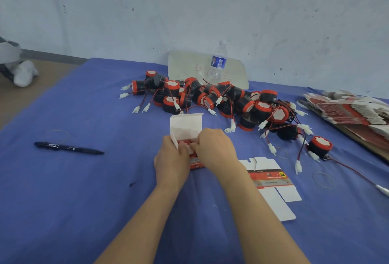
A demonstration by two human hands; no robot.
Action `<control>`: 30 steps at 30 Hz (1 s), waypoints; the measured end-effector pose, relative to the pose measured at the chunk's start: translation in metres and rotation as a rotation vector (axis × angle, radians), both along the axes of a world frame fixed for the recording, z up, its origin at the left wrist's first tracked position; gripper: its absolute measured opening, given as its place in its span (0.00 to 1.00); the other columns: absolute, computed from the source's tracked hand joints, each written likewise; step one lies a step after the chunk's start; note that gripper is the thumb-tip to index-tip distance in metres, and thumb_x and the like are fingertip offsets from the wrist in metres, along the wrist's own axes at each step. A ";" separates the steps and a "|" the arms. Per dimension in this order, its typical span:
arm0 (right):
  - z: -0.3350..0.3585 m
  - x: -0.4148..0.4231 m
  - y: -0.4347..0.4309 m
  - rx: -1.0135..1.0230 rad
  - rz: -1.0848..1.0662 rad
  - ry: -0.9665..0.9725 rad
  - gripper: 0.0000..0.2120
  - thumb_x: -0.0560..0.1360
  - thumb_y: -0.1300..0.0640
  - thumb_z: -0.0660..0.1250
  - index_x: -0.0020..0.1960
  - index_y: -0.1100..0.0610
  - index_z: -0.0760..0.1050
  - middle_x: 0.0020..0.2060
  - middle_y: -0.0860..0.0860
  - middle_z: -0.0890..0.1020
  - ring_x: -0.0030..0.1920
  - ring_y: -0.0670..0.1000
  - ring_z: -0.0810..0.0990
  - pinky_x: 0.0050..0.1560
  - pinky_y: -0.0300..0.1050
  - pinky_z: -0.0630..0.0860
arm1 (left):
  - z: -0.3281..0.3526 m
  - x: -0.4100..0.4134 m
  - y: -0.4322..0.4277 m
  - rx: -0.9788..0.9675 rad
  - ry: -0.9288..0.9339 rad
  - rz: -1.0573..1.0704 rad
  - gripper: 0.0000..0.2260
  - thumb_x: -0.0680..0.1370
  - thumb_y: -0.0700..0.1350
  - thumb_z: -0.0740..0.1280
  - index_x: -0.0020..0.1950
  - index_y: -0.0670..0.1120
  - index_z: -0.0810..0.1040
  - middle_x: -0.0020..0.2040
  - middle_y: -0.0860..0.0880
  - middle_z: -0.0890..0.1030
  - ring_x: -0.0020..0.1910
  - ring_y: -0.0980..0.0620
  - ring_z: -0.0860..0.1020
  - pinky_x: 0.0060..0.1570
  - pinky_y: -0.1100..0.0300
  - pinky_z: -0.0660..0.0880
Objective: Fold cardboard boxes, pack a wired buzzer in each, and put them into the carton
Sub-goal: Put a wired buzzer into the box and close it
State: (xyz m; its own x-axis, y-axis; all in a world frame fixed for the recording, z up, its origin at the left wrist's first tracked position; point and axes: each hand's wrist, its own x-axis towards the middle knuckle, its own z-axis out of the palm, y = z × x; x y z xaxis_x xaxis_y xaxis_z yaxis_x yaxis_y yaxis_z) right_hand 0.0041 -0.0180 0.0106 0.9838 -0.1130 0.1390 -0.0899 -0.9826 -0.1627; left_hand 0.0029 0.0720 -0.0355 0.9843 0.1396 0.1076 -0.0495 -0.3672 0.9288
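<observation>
Black pen (69, 148) lies well left of box (186, 125); buzzer pile (261, 108) just behind.

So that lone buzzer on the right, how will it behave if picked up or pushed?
The buzzer looks like hard plastic, so it is probably stiff and firm to grip. Its body is round, so on its side it could roll. Its plugs trail loosely beside it, so they would likely dangle and may snag.

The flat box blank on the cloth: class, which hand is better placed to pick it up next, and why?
Probably the right hand: the flat box blank lies just beside its forearm, while the left hand sits beyond the open box and would have to cross over.
</observation>
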 end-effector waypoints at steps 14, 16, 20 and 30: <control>0.010 0.008 0.010 0.035 -0.066 0.050 0.10 0.77 0.67 0.61 0.56 0.61 0.75 0.50 0.58 0.79 0.43 0.55 0.77 0.37 0.42 0.69 | 0.000 0.000 0.000 0.007 -0.006 -0.006 0.01 0.81 0.44 0.56 0.51 0.47 0.66 0.49 0.46 0.78 0.47 0.44 0.77 0.53 0.45 0.74; 0.009 0.010 0.013 0.063 -0.080 0.059 0.10 0.77 0.65 0.62 0.58 0.61 0.74 0.52 0.58 0.78 0.47 0.55 0.78 0.39 0.43 0.70 | -0.001 0.000 0.000 0.004 -0.002 -0.006 0.01 0.81 0.43 0.56 0.50 0.47 0.66 0.49 0.46 0.79 0.47 0.43 0.77 0.53 0.44 0.74; 0.012 0.010 0.010 0.008 -0.004 0.139 0.04 0.76 0.67 0.60 0.47 0.61 0.73 0.36 0.53 0.72 0.32 0.50 0.67 0.29 0.39 0.64 | -0.001 0.000 0.001 -0.009 -0.007 -0.009 0.03 0.81 0.44 0.56 0.51 0.45 0.67 0.49 0.45 0.79 0.48 0.42 0.77 0.52 0.44 0.74; -0.004 -0.002 -0.009 0.029 -0.095 -0.004 0.14 0.77 0.57 0.63 0.62 0.53 0.72 0.64 0.57 0.66 0.63 0.61 0.64 0.59 0.49 0.64 | -0.008 0.005 0.003 0.069 -0.087 0.066 0.07 0.79 0.43 0.62 0.53 0.41 0.71 0.53 0.48 0.68 0.55 0.45 0.70 0.53 0.55 0.69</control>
State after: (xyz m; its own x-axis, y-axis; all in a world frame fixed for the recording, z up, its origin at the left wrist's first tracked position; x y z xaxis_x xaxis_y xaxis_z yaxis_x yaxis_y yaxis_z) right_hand 0.0016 -0.0273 0.0064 0.9680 -0.2094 0.1380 -0.1814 -0.9646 -0.1917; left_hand 0.0075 0.0747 -0.0440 0.9596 0.1934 0.2042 -0.1026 -0.4356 0.8943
